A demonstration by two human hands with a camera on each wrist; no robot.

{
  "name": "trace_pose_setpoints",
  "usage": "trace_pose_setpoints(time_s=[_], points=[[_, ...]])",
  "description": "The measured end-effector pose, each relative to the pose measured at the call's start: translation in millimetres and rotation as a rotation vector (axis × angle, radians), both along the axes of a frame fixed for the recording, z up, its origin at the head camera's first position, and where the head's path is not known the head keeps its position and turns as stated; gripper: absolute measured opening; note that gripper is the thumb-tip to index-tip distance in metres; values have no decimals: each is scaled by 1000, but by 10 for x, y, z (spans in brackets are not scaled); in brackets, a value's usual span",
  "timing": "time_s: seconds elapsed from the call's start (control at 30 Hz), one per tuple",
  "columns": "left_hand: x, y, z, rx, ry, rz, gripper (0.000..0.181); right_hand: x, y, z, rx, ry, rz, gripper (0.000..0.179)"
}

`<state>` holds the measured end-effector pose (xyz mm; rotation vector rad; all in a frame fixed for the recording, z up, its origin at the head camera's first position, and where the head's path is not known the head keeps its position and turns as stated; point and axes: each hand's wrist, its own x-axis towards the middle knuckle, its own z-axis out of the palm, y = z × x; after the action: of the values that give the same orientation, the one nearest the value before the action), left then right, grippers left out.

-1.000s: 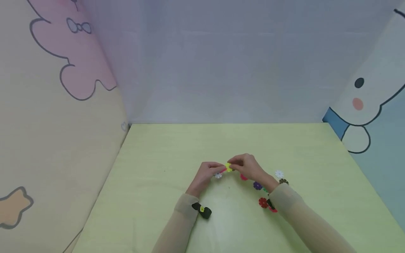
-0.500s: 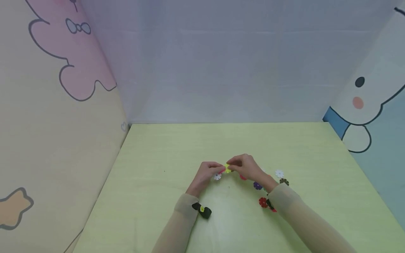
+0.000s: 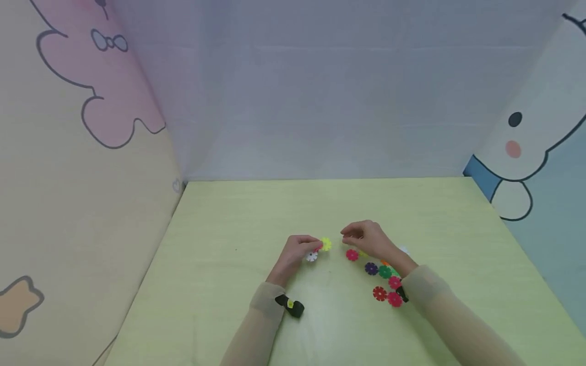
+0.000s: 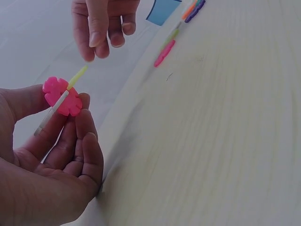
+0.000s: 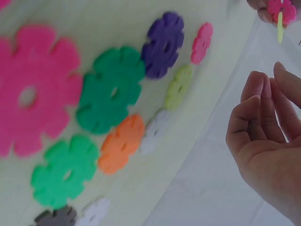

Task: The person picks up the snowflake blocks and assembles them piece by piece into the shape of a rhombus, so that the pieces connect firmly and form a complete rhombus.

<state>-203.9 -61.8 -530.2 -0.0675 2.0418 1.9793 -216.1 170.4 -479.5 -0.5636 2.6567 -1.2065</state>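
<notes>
My left hand (image 3: 295, 254) pinches a pink notched plastic disc (image 4: 55, 88), the flower-shaped kind that slots together. A yellow disc (image 3: 326, 244) and a white disc (image 3: 312, 256) are slotted into it, standing edge-on in the left wrist view. The joined piece is held above the table, the yellow disc pointing toward my right hand. Just to the right, my right hand (image 3: 370, 240) hovers with loosely bent fingers and nothing between them. A gap separates its fingertips from the yellow disc. Nearest below it on the table lies a loose pink disc (image 3: 352, 255).
Loose discs lie spread on the pale table (image 3: 238, 305) below and around my right forearm: purple (image 5: 163, 44), dark green (image 5: 112, 89), orange (image 5: 121, 143), light green (image 5: 65, 170) and several others. A curtain-like cloth (image 3: 297, 101) rises behind the table's far edge.
My right hand has let go of the yellow disc and drawn away to the right. The disc stays joined to the piece in my left hand, which has barely moved.
</notes>
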Motion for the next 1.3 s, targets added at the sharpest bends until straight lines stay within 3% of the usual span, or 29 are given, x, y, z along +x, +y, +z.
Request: trace_pose_setpoints(time_s=[0.3, 0.8, 1.1, 1.3], points=[[-21, -50, 3, 24, 9, -4, 19, -82, 211, 4, 93, 51, -11, 22], [-17, -45, 37, 20, -13, -11, 18, -19, 763, -31, 249, -34, -56, 25], [-8, -34, 1, 11, -17, 3, 19, 64, 1063, -20, 401, -176, -190, 40], [2, -39, 0, 14, -13, 8, 21, 103, 1172, -42, 416, -277, -263, 45]])
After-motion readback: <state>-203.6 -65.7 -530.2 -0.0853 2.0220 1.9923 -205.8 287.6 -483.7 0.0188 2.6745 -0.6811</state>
